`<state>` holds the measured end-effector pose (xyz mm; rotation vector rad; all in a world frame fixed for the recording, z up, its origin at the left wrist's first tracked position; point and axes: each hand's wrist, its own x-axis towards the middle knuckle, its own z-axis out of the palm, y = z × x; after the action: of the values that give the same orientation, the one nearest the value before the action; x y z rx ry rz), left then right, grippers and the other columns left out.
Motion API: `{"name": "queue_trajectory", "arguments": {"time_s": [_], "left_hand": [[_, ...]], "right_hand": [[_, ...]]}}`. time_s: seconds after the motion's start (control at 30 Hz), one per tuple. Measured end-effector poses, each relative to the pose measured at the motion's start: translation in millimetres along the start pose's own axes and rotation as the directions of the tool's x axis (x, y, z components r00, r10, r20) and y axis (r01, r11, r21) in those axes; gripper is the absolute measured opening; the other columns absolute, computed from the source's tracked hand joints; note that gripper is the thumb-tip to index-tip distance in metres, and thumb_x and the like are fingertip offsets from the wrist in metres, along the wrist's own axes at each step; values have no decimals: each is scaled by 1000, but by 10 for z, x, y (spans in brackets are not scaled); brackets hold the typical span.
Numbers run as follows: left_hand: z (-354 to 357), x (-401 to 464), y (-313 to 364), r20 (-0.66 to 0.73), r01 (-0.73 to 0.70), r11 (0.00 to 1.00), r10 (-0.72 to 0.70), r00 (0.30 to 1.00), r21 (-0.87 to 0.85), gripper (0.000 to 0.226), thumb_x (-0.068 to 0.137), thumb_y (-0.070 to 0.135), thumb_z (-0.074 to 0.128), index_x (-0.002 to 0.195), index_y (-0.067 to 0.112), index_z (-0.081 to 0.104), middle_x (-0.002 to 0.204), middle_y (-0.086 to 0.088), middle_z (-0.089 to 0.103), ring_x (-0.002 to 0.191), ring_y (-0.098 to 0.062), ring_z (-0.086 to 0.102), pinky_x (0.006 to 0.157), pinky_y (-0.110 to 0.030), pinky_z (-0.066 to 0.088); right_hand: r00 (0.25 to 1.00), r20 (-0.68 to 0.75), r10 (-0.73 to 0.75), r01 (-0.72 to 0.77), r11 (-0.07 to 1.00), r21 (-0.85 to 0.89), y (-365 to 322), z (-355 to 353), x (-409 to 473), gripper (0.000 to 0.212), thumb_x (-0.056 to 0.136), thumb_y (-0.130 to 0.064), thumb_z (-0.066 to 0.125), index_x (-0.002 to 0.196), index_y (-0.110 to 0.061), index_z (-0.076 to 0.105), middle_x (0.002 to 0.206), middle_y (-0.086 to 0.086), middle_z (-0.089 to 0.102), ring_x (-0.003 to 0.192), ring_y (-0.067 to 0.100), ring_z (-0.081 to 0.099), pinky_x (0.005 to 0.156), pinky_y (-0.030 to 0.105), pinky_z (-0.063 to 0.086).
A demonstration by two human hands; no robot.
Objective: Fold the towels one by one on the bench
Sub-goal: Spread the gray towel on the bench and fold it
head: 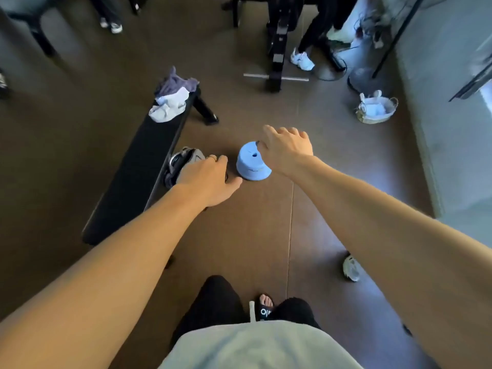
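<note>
A long black bench (138, 171) runs away from me on the left. At its far end lies a loose pile of towels: a purple-grey towel (177, 83) on top of crumpled white towels (169, 106). Both my arms reach forward over the floor to the right of the bench. My left hand (210, 179) hovers palm down with relaxed fingers over a grey and white bundle (186, 157) beside the bench, holding nothing. My right hand (287, 150) hangs with loosely curled fingers just past a blue round stool (253, 162); whether it touches the stool is unclear.
A woven basket (375, 107) with white cloth stands on the floor at the right, by a fan base (363, 79). Black gym equipment (277, 57) and another person's feet (302, 59) are ahead. A light shoe (351, 267) lies near my right side.
</note>
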<state>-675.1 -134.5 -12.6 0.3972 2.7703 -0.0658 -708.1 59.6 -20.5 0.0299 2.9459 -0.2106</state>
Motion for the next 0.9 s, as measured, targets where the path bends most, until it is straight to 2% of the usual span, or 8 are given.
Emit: {"name": "queue_trajectory", "arguments": {"time_s": [0.1, 0.17, 0.5, 0.7, 0.9], "left_hand": [[-165, 601, -183, -7, 32, 999, -32, 999, 26, 64, 98, 66, 37, 137, 16, 45, 134, -10, 57, 120, -31, 57, 81, -40, 45], [-281, 1078, -326, -13, 45, 999, -45, 999, 12, 65, 99, 65, 37, 140, 16, 43, 138, -11, 54, 121, -31, 57, 85, -41, 46], [-930, 3477, -1168, -31, 21, 998, -23, 999, -66, 63, 99, 62, 38, 139, 13, 43, 134, -12, 57, 121, -32, 57, 89, -42, 46], [-1374, 4486, -1603, -49, 42, 996, -46, 998, -84, 58, 100, 60, 39, 133, 13, 46, 124, -12, 60, 113, -31, 60, 76, -38, 40], [-1579, 5497, -1871, -46, 154, 981, -161, 986, -120, 56, 100, 59, 40, 132, 14, 47, 121, -11, 62, 110, -31, 62, 74, -36, 40]], "right_hand": [[999, 3, -40, 40, 999, -14, -44, -118, 682, 37, 101, -48, 27, 119, -23, 48, 123, 8, 61, 118, 35, 50, 101, 46, 36], [998, 10, -60, 60, 998, -31, -76, -187, 1200, 40, 101, -50, 27, 122, -23, 49, 125, 7, 61, 120, 35, 49, 102, 46, 35], [999, 36, -39, 40, 998, -50, -316, -543, 3735, 47, 104, -49, 27, 144, -27, 40, 135, 6, 58, 130, 33, 46, 110, 47, 32], [995, 41, -87, 90, 994, -66, -430, -827, 5027, 49, 103, -49, 27, 145, -25, 40, 136, 7, 58, 130, 34, 46, 111, 48, 32], [979, 71, -189, 194, 978, -77, -473, -915, 6321, 51, 103, -49, 26, 147, -26, 38, 138, 7, 57, 133, 34, 45, 113, 48, 32]]}}
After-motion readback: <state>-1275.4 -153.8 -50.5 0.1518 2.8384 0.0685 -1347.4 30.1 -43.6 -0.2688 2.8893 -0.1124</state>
